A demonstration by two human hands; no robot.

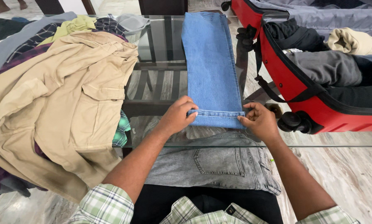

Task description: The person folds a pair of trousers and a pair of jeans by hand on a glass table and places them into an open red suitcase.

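We see the left hand [178,115] and right hand [257,120], arms stretched forward, each grip pinched on the near hem of the folded blue jeans [211,66] lying lengthwise on the glass worktop [161,45]; the open red suitcase [302,95] beside holds dark and grey clothes [327,66]

Even, bright daylight-type illumination; no single source visible. Shadows soft and short, darkest under the beige garment pile [65,103] and beneath the glass surface [161,49]. Glass shows mild sheen and faint reflections, no hard glare. Red suitcase [294,83] saturated but not clipped. Focus sharp across the centre: denim weave on the blue jeans [213,66] resolves clearly. Wide-angle distortion bends edges outward at the corners. Slight softness at the far top-left; no motion blur on either hand.
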